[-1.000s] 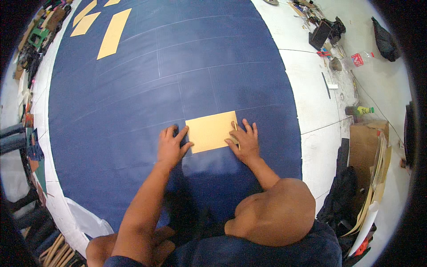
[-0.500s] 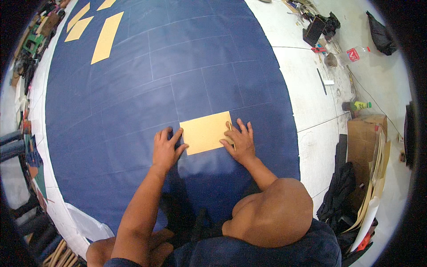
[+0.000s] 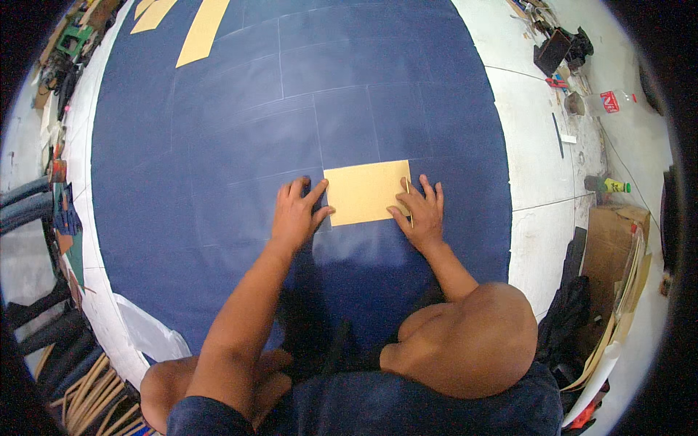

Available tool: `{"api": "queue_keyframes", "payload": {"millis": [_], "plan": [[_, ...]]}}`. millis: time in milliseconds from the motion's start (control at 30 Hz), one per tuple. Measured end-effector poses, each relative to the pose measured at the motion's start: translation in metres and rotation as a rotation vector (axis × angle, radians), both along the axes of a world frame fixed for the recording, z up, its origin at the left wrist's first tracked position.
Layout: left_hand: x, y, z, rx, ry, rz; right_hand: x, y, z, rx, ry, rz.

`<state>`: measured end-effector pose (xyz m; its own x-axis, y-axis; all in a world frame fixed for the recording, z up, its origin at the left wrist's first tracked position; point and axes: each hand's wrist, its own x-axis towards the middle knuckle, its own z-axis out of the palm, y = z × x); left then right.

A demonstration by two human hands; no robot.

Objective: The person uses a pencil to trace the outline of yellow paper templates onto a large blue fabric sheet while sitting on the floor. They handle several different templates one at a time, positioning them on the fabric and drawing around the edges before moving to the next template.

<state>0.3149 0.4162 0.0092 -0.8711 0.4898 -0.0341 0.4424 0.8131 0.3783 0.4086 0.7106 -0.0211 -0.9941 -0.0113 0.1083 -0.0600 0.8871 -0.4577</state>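
A yellow rectangular card [image 3: 367, 195] lies flat on dark blue cloth [image 3: 240, 152] marked with thin pale lines. Its upper left corner sits where two of these lines meet. My left hand [image 3: 294, 214] is open, thumb and forefinger apart, their tips at the card's left edge. At the right edge, my right hand [image 3: 422, 214] presses on the card with thumb and fingertips. Between its fingers is a thin yellow pencil-like stick [image 3: 411, 216], whose tip I cannot make out.
More yellow card pieces [image 3: 203, 33] lie on the cloth at the far left. Pale floor [image 3: 542, 167] borders the cloth. To the right stand a cardboard box [image 3: 614, 240] and a green-capped bottle [image 3: 609, 184]. Rolled dark material [image 3: 25, 211] lies at left. My bent knee [image 3: 472, 341] is close by.
The whole view has shifted, so cloth, card and hands appear farther right and higher. Card and hands keep their places against the pale lines.
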Motion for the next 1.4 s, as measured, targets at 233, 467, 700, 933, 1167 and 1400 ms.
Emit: {"api": "queue_keyframes", "payload": {"millis": [233,467,700,933,1167,1400], "plan": [[0.000,0.001,-0.002,0.031,-0.008,0.015,-0.002,0.002,-0.001,0.030,0.010,0.003],[-0.006,0.008,0.004,-0.058,-0.040,0.001,-0.001,0.003,-0.002,0.036,-0.003,0.001],[-0.025,0.028,0.006,-0.160,0.127,-0.461,-0.004,0.000,0.002,0.035,-0.031,0.000],[-0.021,0.077,0.021,-0.187,-0.284,-0.396,-0.003,0.000,0.003,0.044,-0.010,-0.019],[-0.033,0.094,0.030,-0.321,-0.285,-0.464,-0.005,0.008,0.014,-0.172,0.019,-0.161],[-0.038,0.087,0.024,-0.312,-0.188,-0.519,0.000,-0.051,0.041,-0.786,-0.342,0.138]]}}
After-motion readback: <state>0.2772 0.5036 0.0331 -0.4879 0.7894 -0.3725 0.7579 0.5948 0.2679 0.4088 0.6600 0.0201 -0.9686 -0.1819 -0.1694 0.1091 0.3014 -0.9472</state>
